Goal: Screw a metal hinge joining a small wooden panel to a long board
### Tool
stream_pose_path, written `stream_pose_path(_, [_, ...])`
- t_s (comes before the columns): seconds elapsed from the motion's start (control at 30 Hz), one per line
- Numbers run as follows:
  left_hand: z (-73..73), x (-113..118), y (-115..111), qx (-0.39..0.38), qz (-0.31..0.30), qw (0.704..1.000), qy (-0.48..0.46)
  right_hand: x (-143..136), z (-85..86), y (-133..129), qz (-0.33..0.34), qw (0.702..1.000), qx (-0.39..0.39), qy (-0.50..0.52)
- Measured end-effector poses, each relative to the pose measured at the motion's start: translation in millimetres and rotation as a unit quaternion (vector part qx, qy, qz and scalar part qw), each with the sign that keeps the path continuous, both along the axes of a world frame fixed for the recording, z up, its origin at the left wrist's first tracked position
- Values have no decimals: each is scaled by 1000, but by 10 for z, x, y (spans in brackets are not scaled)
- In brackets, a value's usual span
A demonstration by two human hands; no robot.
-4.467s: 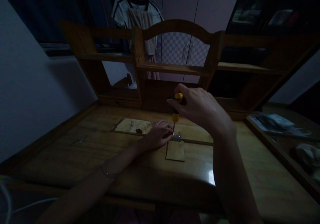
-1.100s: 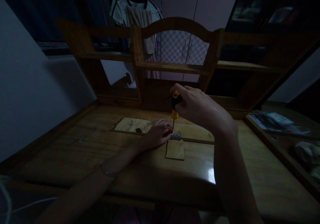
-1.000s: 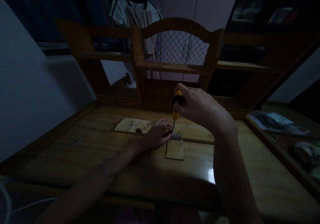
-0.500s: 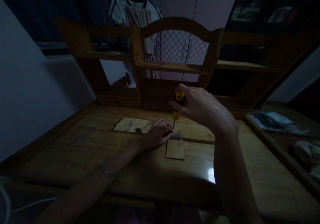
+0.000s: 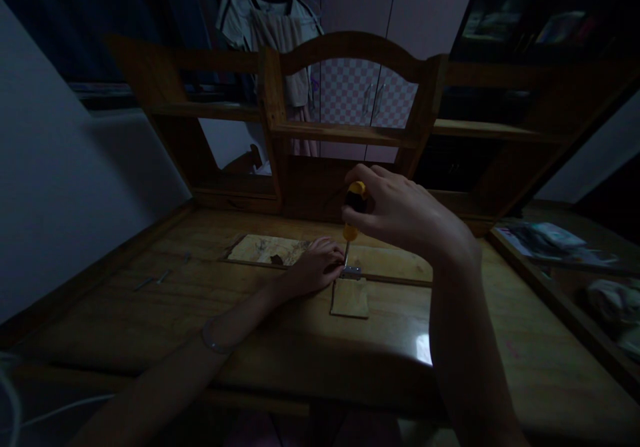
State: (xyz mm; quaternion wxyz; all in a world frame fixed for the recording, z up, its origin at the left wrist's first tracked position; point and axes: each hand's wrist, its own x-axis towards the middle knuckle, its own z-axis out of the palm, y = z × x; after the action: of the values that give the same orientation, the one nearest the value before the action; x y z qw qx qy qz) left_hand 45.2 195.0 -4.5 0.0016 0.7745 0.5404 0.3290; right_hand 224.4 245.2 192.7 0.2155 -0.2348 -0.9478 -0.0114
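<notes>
My right hand (image 5: 407, 210) grips a screwdriver (image 5: 356, 198) with a yellow and black handle, fingers and thumb round its upper part. Its shaft points down, slightly tilted, to the left end of a small metal hinge (image 5: 352, 271). The hinge lies where a long thin wooden board (image 5: 265, 250) meets a small square wooden piece (image 5: 349, 298). Resting on the long board, my left hand (image 5: 320, 262) has its bent fingers and thumb drawn together beside the screwdriver tip and the hinge. What lies between those fingertips is hidden.
Under everything is a wooden desktop (image 5: 210, 300). Small metal pieces (image 5: 163, 276) lie on its left. A wooden shelf frame (image 5: 345, 134) rises at the back. On the right, an edge rail (image 5: 560, 300) borders papers and plastic bags (image 5: 557, 235). A white cable (image 5: 65, 407) hangs lower left.
My right hand has turned slightly on the screwdriver handle, with its fingers shifted. The handle leans a little further left. My left hand, the hinge and the boards have stayed in place.
</notes>
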Motion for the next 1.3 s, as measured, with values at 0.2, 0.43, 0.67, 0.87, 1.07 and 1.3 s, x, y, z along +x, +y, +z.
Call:
stream_pose_path(0.2, [45, 19, -21, -5, 1, 1000, -7, -21, -24, -27, 25, 1000, -3, -8])
stream_pose_path(0.43, [37, 22, -14, -3, 9, 1000, -2, -21, -20, -22, -10, 1000, 7, 1])
stream_pose_path(0.67, [21, 14, -6, -6, 13, 1000, 3, -16, -25, -17, 0, 1000, 4, -26])
stream_pose_path(0.87, [33, 13, -15, -2, 5, 1000, 5, -24, -22, -16, -20, 1000, 11, -10])
stream_pose_path(1.07, [29, 12, -25, -6, 7, 1000, 1, -21, -38, 8, 39, 999, -10, -7])
stream_pose_path(1.3, [-24, 2, -3, 5, 4, 1000, -5, -28, -46, 18, -24, 1000, 10, -7])
